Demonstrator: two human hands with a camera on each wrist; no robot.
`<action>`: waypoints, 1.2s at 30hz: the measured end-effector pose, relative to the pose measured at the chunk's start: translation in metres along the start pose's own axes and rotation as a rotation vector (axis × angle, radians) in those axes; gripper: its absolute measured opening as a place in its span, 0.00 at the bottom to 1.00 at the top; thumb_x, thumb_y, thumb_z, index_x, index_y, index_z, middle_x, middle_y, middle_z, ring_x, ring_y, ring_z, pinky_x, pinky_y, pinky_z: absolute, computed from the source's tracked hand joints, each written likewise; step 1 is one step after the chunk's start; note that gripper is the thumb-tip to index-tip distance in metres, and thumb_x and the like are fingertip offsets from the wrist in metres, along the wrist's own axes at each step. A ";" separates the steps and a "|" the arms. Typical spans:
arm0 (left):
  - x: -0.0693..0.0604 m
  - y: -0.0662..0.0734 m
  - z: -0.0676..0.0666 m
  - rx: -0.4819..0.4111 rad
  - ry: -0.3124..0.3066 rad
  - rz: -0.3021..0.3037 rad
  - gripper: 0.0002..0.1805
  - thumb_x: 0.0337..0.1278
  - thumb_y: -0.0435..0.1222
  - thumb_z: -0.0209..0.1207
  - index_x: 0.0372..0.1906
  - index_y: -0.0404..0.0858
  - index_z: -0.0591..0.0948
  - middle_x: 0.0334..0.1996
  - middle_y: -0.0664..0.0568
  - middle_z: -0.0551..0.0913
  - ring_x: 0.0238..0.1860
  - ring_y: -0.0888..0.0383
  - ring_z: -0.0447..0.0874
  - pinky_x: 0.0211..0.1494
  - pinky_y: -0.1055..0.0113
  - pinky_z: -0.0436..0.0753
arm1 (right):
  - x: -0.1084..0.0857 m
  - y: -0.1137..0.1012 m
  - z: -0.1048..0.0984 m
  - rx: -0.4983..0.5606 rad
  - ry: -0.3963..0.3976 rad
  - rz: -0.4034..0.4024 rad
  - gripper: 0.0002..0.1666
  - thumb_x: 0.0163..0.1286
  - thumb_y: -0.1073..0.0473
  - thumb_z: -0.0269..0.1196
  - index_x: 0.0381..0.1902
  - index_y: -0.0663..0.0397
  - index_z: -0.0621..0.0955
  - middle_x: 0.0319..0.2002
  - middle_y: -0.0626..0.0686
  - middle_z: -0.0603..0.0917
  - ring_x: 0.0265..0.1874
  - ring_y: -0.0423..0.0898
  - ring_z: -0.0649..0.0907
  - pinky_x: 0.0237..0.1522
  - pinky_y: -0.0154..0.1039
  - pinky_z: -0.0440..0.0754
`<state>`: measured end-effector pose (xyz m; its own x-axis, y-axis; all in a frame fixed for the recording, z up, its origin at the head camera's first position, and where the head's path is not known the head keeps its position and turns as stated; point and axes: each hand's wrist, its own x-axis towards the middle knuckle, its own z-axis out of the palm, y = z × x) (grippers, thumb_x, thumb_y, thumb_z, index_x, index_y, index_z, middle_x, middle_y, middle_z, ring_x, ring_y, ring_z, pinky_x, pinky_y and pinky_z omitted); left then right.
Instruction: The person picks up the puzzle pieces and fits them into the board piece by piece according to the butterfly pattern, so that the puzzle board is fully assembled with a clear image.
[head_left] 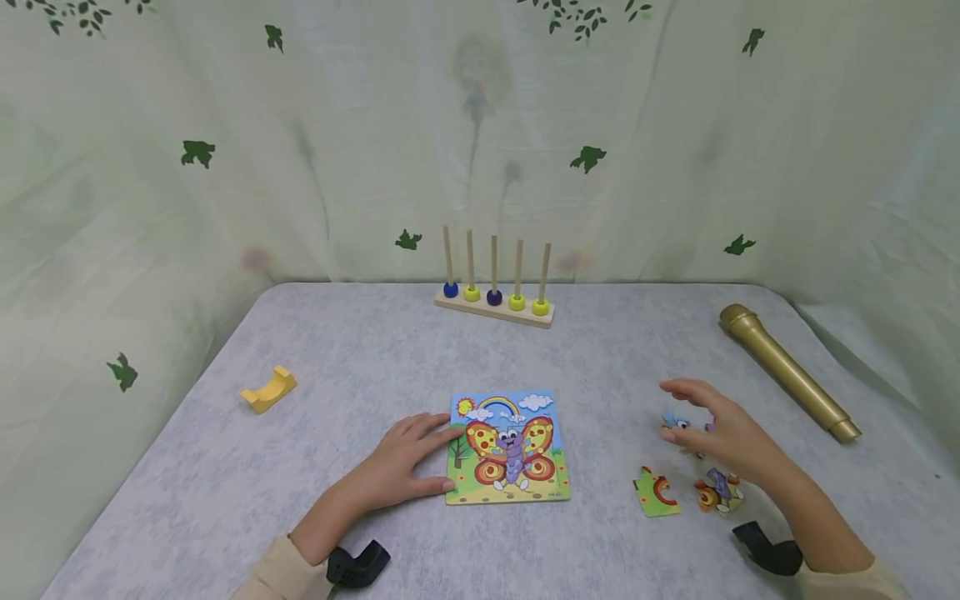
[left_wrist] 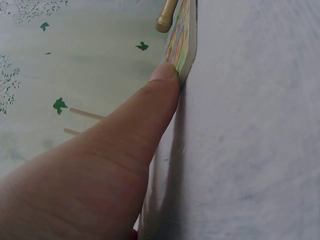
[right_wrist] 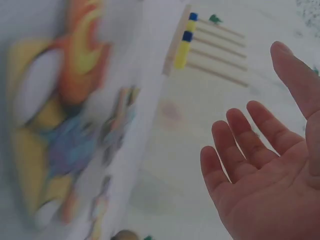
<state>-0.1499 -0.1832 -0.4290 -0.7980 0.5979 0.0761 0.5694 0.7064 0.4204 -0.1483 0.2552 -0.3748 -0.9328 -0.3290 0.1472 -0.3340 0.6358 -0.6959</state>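
Observation:
A square butterfly jigsaw puzzle [head_left: 510,450] lies on the table in front of me. My left hand [head_left: 401,467] touches its left edge, fingers extended and thumb near the lower left corner. In the left wrist view the thumb [left_wrist: 165,75] meets the puzzle's edge. To the right, my right hand [head_left: 727,429] hovers over loose puzzle pieces, fingers apart and holding nothing. A green piece with a red curve [head_left: 657,493] lies left of a butterfly-patterned piece [head_left: 720,492]. Another blue piece [head_left: 675,422] is partly hidden by the right hand.
A wooden peg stand [head_left: 495,312] with blue and yellow beads is at the table's back. A gold microphone-shaped object [head_left: 791,375] lies at the right. On the left is a yellow curved block [head_left: 270,389]. A leaf-patterned cloth [head_left: 360,150] hangs behind.

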 end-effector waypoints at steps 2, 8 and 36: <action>0.000 0.000 0.000 -0.002 -0.001 -0.002 0.38 0.48 0.63 0.52 0.65 0.54 0.64 0.65 0.51 0.58 0.64 0.47 0.51 0.62 0.48 0.49 | -0.004 0.006 -0.002 -0.003 -0.019 0.043 0.37 0.57 0.52 0.65 0.61 0.56 0.66 0.58 0.59 0.67 0.54 0.62 0.66 0.45 0.65 0.64; 0.000 0.001 -0.001 -0.004 -0.011 -0.016 0.38 0.48 0.64 0.51 0.66 0.55 0.63 0.66 0.51 0.57 0.65 0.47 0.49 0.63 0.48 0.48 | -0.007 0.028 -0.003 -0.034 -0.081 0.123 0.38 0.56 0.49 0.65 0.61 0.57 0.65 0.55 0.62 0.70 0.51 0.61 0.70 0.45 0.58 0.70; 0.000 0.000 0.000 -0.003 -0.016 -0.035 0.37 0.48 0.63 0.52 0.65 0.56 0.63 0.66 0.53 0.56 0.65 0.48 0.49 0.63 0.48 0.49 | -0.007 0.058 -0.002 -0.105 -0.168 0.089 0.43 0.53 0.47 0.66 0.61 0.65 0.66 0.56 0.63 0.68 0.52 0.57 0.69 0.51 0.42 0.70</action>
<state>-0.1500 -0.1830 -0.4293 -0.8138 0.5792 0.0469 0.5410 0.7258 0.4248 -0.1615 0.2958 -0.4153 -0.9266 -0.3742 -0.0366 -0.2717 0.7337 -0.6228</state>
